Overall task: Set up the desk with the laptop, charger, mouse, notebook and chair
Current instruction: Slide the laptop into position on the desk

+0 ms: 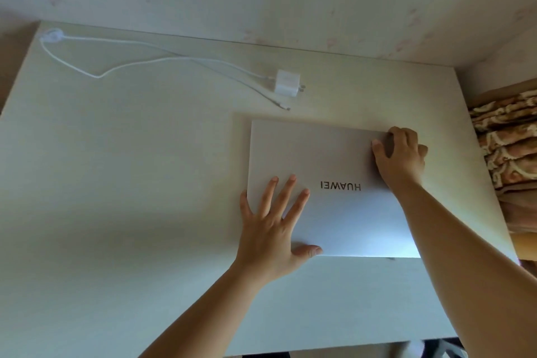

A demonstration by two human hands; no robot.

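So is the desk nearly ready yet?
Not yet. The charger lies on the desk, unplugged. Both hands, left hand and right hand, are placing the closed laptop. No mouse, notebook or chair shows, so those are left.

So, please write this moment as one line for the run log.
laptop: closed, flat on desk | left hand: flat on lid | right hand: gripping far right corner | charger: unplugged, behind laptop

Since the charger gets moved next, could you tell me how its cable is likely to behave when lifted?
The white cable lies in loose loops, so it probably hangs floppy. Pulling it would likely drag the small charger block across the smooth desk.
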